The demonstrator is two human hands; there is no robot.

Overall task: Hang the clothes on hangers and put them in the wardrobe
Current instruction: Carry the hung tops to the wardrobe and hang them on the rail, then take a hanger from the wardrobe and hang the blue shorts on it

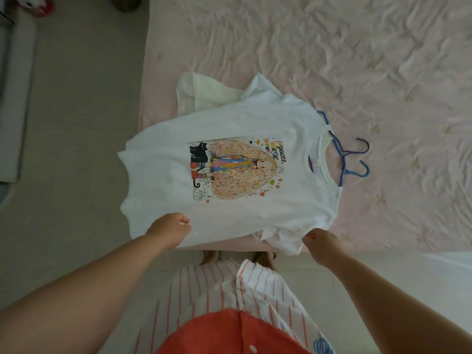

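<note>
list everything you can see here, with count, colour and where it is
t-shirt: 1, white with colourful print, flat on the bed, hem hanging over the edge
cream garment: 1, pale cream, partly under the t-shirt's far sleeve
hangers: 2, blue and purple, at the t-shirt's collar, one reaching into the neck
bed cover: 1, pink, wrinkled
floor: grey, left of bed
left hand: gripping t-shirt near hem
right hand: gripping near sleeve
</note>
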